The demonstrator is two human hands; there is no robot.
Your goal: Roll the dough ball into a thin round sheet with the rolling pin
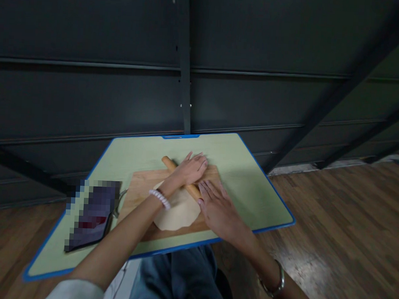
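Pale sleeve [76,291] | both hands [192,167] [218,210] laid flat (fingers outstretched) on rolling pin [193,191] | dough [178,214] beneath

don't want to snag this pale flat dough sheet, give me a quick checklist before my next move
Pale flat dough sheet untorn: ok where visible.
Left hand and right hand at tan cylindrical wooden rolling pin: ok, left over its middle, right at its near end.
White beaded bracelet clear of dough: cannot tell, it overlaps in view.
Brown rectangular wooden board on blue-rimmed green table: ok, visible edges inside its rim.
Dark rectangular screen device clear of board: ok, apart.
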